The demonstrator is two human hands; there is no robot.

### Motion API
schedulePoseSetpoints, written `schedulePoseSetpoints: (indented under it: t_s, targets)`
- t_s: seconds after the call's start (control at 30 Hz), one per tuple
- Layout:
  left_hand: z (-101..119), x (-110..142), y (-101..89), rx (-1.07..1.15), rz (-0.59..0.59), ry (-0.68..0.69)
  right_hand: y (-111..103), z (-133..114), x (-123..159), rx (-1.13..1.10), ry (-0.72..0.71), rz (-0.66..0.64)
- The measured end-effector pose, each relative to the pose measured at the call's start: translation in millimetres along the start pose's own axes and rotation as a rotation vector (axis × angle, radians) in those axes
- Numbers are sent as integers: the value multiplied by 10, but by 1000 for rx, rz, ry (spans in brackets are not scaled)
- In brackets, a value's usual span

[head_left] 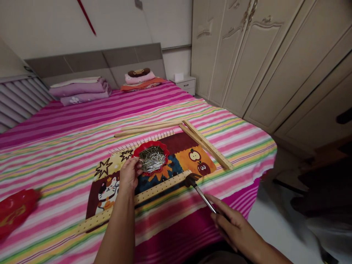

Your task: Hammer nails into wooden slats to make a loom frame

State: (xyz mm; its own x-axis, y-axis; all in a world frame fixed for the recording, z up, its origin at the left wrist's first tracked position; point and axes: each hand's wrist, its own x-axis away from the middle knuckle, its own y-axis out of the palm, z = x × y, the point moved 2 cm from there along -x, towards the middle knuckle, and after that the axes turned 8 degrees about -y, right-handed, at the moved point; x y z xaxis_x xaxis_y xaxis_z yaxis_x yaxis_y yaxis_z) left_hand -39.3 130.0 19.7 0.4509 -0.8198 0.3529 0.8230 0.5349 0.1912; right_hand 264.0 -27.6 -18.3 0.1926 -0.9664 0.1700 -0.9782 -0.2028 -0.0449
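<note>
My left hand (129, 172) is at the left rim of a red scalloped bowl (165, 148), its fingers curled together against the edge; what they pinch, if anything, is too small to make out. Loose silver nails (153, 160) fill the bowl, which stands on a patterned mat (180, 156) with a cat and apples. In my right hand (231, 222) is a hammer (202, 197), gripped by its dark handle. The hammer's head meets the right end of a wooden strip (162, 186) dotted with holes along the near side of the mat. A few nails stand in that end.
Behind the bowl, another strip bristles with upright nails (143, 141). Bare wooden strips (209, 145) lie right and beyond. A red plastic item (18, 209) sits at left on the striped bedspread (60, 183). Folded bedding (82, 90) is by the headboard; wardrobes (247, 55) stand right.
</note>
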Motion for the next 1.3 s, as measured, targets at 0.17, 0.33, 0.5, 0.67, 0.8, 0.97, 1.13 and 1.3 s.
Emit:
schedulePoseSetpoints:
  t_s: [0.17, 0.33, 0.5, 0.67, 0.8, 0.97, 1.13, 1.3]
  targets:
    - [-45, 68, -42, -15, -49, 31, 7, -10, 1, -40, 48, -67]
    - [-97, 170, -134, -32, -51, 23, -28, 39, -45, -9, 20, -71]
    - [-146, 395, -164, -110, -127, -60, -21, 11, -18, -21, 26, -72]
    - [-321, 586, -147, -139, -128, -89, -10, -30, -9, -38, 32, -85]
    - [-517, 582, -152, -209, -101, -105, -11, -99, 13, -8, 28, -66]
    - [-651, 547, -156, -256, -67, -104, -3, -186, 64, 20, 38, -9]
    - [-644, 583, -114, -267, -52, -72, 9, -206, 62, 15, 48, -6]
    - [-664, 605, -111, -305, -39, -29, 15, -214, 62, 10, 62, -8]
